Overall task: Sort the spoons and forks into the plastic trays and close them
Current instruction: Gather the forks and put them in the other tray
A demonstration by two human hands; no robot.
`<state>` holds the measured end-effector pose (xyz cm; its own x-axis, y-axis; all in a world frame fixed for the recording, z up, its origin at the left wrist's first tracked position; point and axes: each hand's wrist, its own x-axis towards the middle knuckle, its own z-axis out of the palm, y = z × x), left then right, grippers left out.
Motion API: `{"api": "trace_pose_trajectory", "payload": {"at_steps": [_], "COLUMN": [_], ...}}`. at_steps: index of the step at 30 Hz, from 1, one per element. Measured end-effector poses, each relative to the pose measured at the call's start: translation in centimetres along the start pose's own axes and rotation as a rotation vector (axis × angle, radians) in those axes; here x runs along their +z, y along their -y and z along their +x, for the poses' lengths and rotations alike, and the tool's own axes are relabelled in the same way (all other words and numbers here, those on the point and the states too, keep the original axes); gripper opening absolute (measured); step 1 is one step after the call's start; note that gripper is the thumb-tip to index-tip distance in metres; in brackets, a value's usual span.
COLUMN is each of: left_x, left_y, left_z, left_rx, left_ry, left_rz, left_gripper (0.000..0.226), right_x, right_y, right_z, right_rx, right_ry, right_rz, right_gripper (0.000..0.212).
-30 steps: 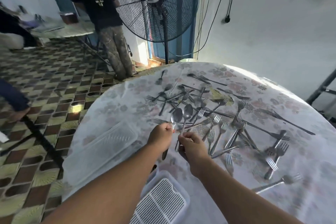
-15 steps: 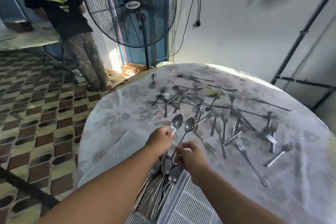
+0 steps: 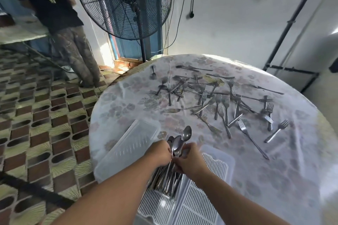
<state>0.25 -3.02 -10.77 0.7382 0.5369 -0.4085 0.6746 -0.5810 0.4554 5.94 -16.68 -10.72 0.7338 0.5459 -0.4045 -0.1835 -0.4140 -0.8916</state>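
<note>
Both hands meet over the near edge of the round counter point(image 3: 301, 151), which is covered by a pale flowered cloth. The left hand point(image 3: 161, 152) has its fingers curled round the handle of a spoon point(image 3: 176, 145), and the right hand point(image 3: 190, 160) pinches another spoon point(image 3: 187, 132) whose bowl stands highest, tilted away from the person. Just below the hands a bundle of spoons point(image 3: 164, 181) lies in a white plastic tray point(image 3: 159, 204) with a slotted floor, handles toward the person. A second slotted tray point(image 3: 215, 166) sits touching it on the right. A clear lid point(image 3: 126, 148) lies beside them to the left, on the counter's edge.

Farther back the forks point(image 3: 219, 100) are scattered across the cloth, many crossing one another; one long fork point(image 3: 253, 141) lies apart on the right.

Behind the counter stands a large black pedestal fan point(image 3: 122, 2) whose hub badge reads roughly "Mikachi", though the letters are too small to be sure. A person point(image 3: 53, 14) on the patterned tile floor point(image 3: 36, 115) wears a black T-shirt printed "RIP CURL".
</note>
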Motion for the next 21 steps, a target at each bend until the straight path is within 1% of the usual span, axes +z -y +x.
{"api": "trace_pose_trajectory", "payload": {"at_steps": [2,4,7,10,12,15,17,21], "left_x": [0.1,0.2,0.3,0.6,0.7,0.5,0.0,-2.3], "left_y": [-0.2,-0.3,-0.5,-0.5,-0.5,-0.5,-0.4,0.1], "left_z": [-0.2,-0.2,-0.8,-1.5,-1.6,-1.8,-1.9,-1.0], "left_rx": [-0.007,-0.026,-0.022,0.037,0.054,0.061,0.076,0.043], "left_ry": [-0.009,-0.031,-0.103,-0.187,-0.206,-0.225,-0.271,-0.387], "left_rz": [0.051,0.096,0.237,0.339,0.335,0.234,0.180,0.008], "left_gripper": [0.013,0.012,0.017,0.019,0.018,0.008,0.007,0.009], "right_x": [0.2,0.6,0.9,1.3,1.6,2.0,2.0,2.0], "right_y": [-0.7,-1.3,-1.0,-0.4,-0.2,0.1,0.5,2.0], "right_z": [-0.6,-1.1,-1.4,-1.2,-0.9,-0.5,-0.3,1.2], "right_rx": [-0.042,-0.073,-0.101,-0.112,-0.136,-0.203,-0.231,-0.235], "right_ry": [0.011,0.044,0.116,0.154,0.173,0.210,0.163,-0.003], "right_rz": [-0.103,-0.224,-0.472,-0.692,-0.745,-0.833,-0.795,-0.602], "right_gripper": [0.047,0.046,0.031,0.022,0.020,0.022,0.020,0.011]}}
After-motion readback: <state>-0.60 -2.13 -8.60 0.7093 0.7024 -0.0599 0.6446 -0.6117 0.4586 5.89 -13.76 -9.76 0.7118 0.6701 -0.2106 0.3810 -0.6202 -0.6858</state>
